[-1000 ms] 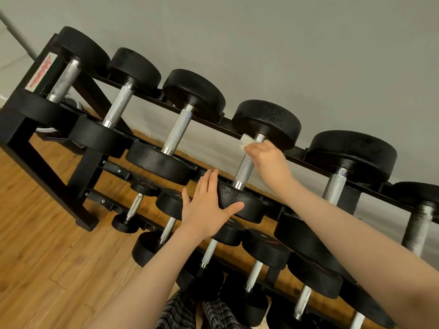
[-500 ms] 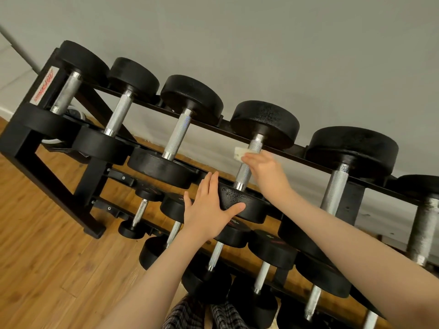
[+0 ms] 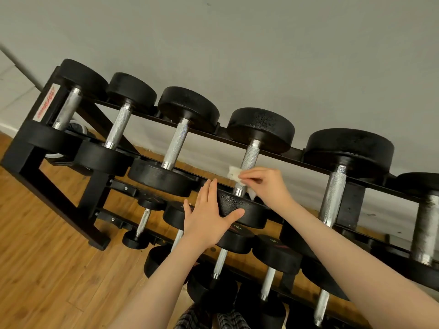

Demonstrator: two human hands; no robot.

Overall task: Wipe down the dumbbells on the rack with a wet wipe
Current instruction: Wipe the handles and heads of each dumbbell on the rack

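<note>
Head view: the right hand (image 3: pixel 267 184) pinches a white wet wipe (image 3: pixel 234 173) against the lower handle of the fourth top-row dumbbell (image 3: pixel 249 160) on the rack (image 3: pixel 59 198). The left hand (image 3: pixel 209 217) lies flat, fingers straight, on that dumbbell's near head. Since a second ago, the wipe has slid down the handle.
</note>
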